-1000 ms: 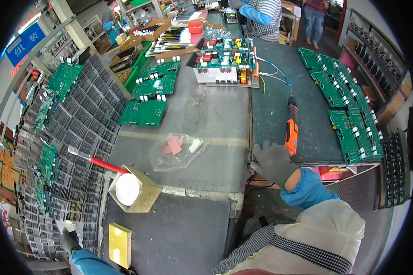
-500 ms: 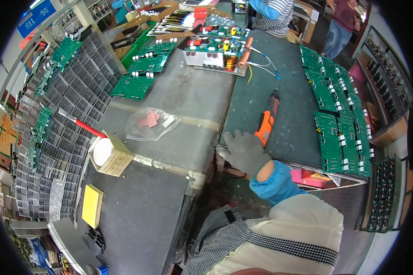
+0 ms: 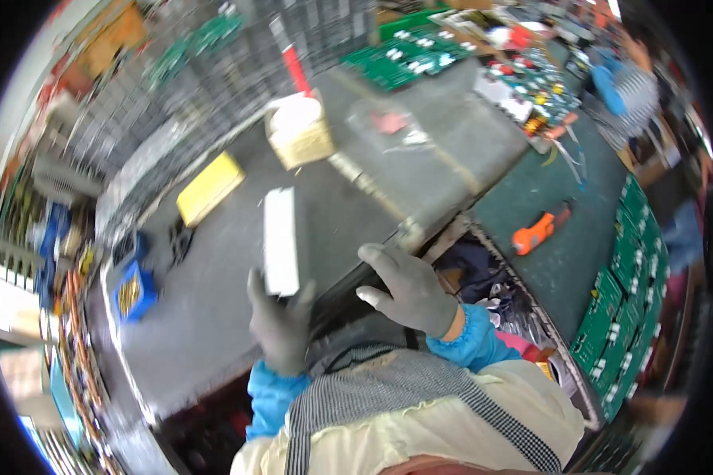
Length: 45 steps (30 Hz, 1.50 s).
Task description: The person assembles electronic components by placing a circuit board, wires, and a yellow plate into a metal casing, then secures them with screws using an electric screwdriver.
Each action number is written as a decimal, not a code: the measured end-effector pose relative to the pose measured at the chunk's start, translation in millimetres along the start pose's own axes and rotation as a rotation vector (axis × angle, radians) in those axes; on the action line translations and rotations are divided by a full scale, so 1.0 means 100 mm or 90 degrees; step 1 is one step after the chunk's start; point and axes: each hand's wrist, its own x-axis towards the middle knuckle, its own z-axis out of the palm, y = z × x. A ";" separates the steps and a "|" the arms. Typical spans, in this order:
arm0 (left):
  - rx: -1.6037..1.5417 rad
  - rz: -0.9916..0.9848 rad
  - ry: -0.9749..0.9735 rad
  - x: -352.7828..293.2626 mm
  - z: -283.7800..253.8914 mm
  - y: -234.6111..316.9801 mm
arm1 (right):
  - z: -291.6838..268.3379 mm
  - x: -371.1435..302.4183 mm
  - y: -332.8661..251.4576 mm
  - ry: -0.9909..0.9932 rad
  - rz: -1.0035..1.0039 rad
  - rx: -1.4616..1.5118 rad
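White bar (image 3: 281, 241), one: on the dark bench (image 3: 214, 340), long, pale, its near end between the fingers of the left hand.
Left hand (image 3: 281, 332), grey-gloved: finger and thumb parted, one to each side of the bar's end; blurred, cannot tell whether it grips.
Right hand (image 3: 412, 293), grey-gloved: released, nothing in it, fingers spread, at the bench's edge, right of the bar.
Yellow block (image 3: 210, 188), one: left of the bar's far end.
Carton (image 3: 303, 149), one: beyond the bar, white inside; red-handled tool (image 3: 295, 70) beside its far rim.
Blue bin (image 3: 135, 293), one: far left.
Orange driver (image 3: 537, 233), one: lying on the green surface, right.
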 end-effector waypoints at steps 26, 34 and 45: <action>-0.470 -0.175 -0.552 1.73 0.49 -0.77 | 0.76 -0.30 -0.25 -0.014 0.032 0.390; -0.488 -0.119 -0.200 1.00 -0.33 -0.31 | 0.52 0.64 0.13 0.031 0.028 0.125; -0.385 -0.173 -0.070 0.49 -0.19 -0.71 | 1.01 0.81 0.44 0.073 0.258 0.481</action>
